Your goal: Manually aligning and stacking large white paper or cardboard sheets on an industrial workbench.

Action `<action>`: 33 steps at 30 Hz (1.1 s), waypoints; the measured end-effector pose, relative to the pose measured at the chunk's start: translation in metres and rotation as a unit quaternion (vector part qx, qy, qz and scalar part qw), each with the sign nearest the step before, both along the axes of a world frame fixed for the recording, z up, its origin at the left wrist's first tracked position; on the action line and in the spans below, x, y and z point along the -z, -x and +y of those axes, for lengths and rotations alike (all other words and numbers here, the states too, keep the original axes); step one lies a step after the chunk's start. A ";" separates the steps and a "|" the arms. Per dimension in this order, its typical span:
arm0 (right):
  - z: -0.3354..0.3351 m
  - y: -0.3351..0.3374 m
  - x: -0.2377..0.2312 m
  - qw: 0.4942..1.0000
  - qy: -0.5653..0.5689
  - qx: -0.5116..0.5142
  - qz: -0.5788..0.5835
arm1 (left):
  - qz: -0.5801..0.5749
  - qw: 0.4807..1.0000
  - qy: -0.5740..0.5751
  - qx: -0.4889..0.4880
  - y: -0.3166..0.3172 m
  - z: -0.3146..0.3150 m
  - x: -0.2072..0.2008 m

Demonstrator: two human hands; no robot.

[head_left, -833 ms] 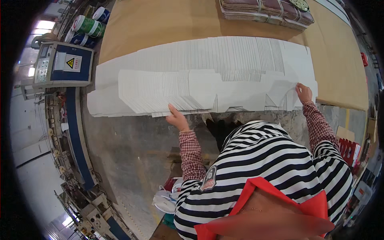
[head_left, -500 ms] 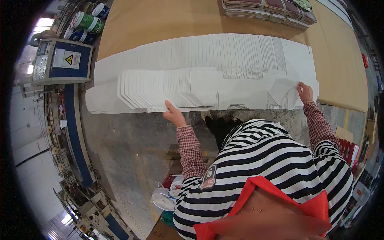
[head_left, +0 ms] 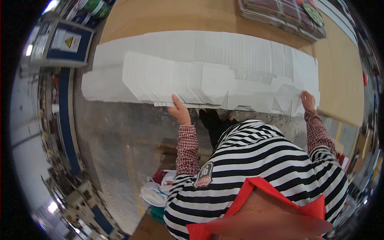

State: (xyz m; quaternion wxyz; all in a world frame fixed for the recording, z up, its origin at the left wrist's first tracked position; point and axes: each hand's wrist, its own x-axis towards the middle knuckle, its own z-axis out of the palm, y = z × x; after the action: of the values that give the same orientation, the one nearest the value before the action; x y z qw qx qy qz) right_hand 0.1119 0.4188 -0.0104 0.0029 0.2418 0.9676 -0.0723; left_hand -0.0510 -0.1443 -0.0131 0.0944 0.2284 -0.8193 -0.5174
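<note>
The left hand [head_left: 180, 112] and right hand [head_left: 308, 101] have shifted rightward in frame, wide apart at the white sheets [head_left: 160, 78], grips unclear; rows lie fanned, lower edges uneven.

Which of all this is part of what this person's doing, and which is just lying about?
Apparently in use:
Overlapping white sheets
Left hand, at their near edge
Right hand, at their right end
Brown tabletop, under the sheets

Seemingly just nearby:
Tied brown stack, farther back
Blue-and-grey control box, left
Green bucket, top left
</note>
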 end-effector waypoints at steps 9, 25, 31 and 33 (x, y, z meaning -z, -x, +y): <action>0.042 -0.021 -0.001 0.995 0.015 0.012 -0.093 | 0.007 0.879 -0.434 -0.197 0.019 0.007 0.027; -0.075 0.099 -0.026 0.973 0.172 -0.088 0.129 | -0.097 0.900 -0.401 -0.141 0.022 0.013 0.014; -0.228 0.228 -0.043 0.909 0.320 -0.230 0.136 | -0.147 0.870 -0.449 -0.139 0.025 0.009 0.003; -0.309 0.267 -0.052 0.878 0.352 -0.307 0.103 | -0.170 0.822 -0.521 -0.154 0.017 -0.005 0.039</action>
State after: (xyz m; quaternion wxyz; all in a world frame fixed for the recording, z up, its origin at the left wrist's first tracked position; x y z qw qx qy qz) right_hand -0.1547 0.1100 0.0420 0.0101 -0.0936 0.8986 -0.4285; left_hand -0.0677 -0.1489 -0.0525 -0.1007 0.4513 -0.3844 -0.7990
